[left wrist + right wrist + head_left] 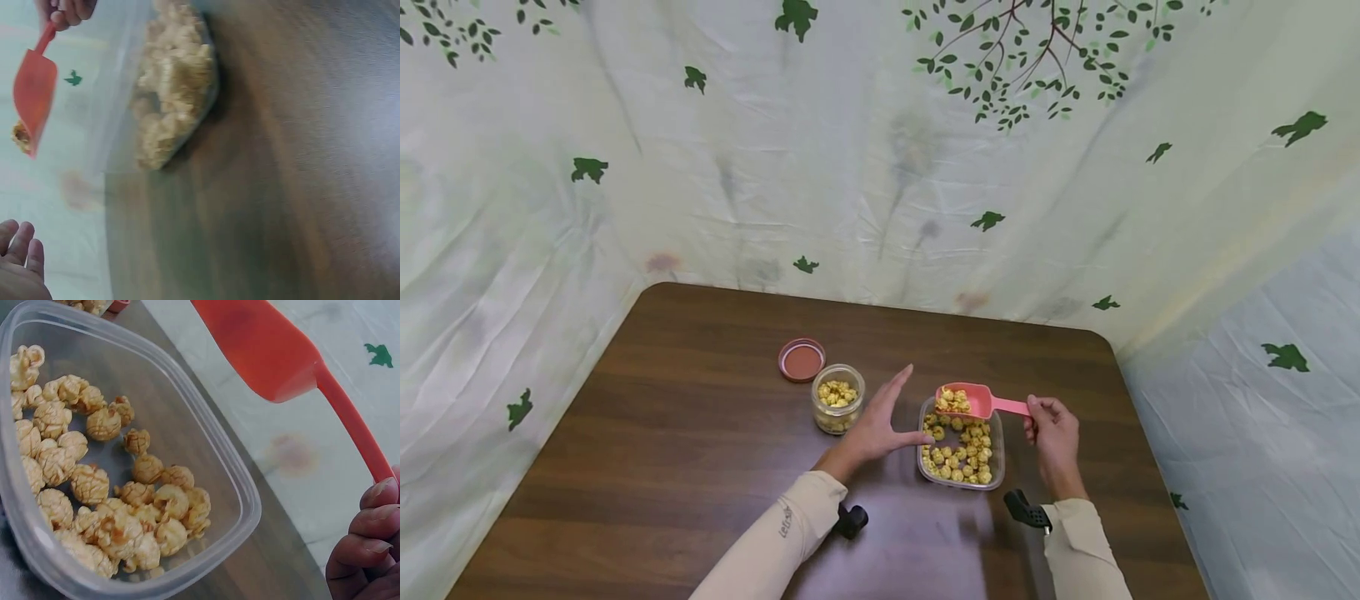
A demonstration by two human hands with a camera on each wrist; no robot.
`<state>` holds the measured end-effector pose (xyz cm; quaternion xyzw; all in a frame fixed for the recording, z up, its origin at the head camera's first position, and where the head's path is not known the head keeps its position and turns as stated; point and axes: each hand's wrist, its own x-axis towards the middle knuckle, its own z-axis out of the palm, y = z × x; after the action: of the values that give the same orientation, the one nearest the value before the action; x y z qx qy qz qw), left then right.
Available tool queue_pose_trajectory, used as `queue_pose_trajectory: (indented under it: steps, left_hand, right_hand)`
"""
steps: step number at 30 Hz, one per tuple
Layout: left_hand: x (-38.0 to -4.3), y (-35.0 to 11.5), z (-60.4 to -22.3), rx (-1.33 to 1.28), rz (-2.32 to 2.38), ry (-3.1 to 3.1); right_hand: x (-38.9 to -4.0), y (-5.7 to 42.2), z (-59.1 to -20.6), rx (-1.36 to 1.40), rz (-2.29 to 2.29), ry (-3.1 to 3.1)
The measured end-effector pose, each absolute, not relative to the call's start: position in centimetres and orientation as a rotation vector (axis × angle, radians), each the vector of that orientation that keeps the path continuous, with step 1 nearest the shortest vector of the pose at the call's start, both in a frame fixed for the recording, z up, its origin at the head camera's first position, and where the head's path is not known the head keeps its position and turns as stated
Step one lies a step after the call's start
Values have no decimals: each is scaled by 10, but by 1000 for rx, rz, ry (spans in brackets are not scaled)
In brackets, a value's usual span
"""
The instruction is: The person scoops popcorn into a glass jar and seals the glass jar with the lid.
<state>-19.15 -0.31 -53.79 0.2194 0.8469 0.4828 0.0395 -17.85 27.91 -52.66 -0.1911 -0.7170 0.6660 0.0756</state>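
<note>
My right hand [1054, 433] grips the handle of a pink-red scoop [977, 402], which carries popcorn above the far side of a clear plastic container [997, 467]. Caramel-coloured popcorn [119, 531] lies over much of the container's floor, seen close in the right wrist view. Between the container and a glass jar [827, 421], my left hand [876, 429] is held with fingers spread and thumb pointing toward the container's left rim; whether it touches the rim I cannot tell. Popcorn partly fills the lidless jar. In the left wrist view the scoop [35, 87] tilts downward on the image.
A red jar lid [802, 360] lies on the brown wooden table [700, 400], behind and left of the jar. A pale curtain [850, 167] with leaf prints hangs behind the table's back edge. A dark wrist strap [1028, 510] sits at the right cuff.
</note>
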Motion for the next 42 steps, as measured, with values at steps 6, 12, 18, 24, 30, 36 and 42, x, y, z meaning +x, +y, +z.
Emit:
queue_pose_trajectory:
  steps: [6, 12, 18, 24, 30, 36, 42]
  left_hand:
    - [-195, -6, -520, 699, 1511, 2597]
    - [-196, -13, -502, 749, 1569, 2614]
    - [-201, -27, -490, 788, 1618, 2649]
    - [-206, -47, -485, 824, 1641, 2707]
    - [-209, -71, -487, 807, 1617, 2754]
    - [-210, -91, -497, 740, 1647, 2761]
    - [-209, -104, -506, 699, 1749, 2679]
  right_hand:
    - [-183, 276, -520, -558, 2005, -2142]
    - [-187, 272, -513, -511, 2017, -2128]
    - [-191, 268, -506, -492, 2022, -2107]
    - [-195, 259, -501, -475, 2023, -2092]
    - [-198, 249, -497, -447, 2043, -2098]
    - [-201, 237, -494, -405, 2068, -2101]
    - [-207, 225, -490, -383, 2082, -2102]
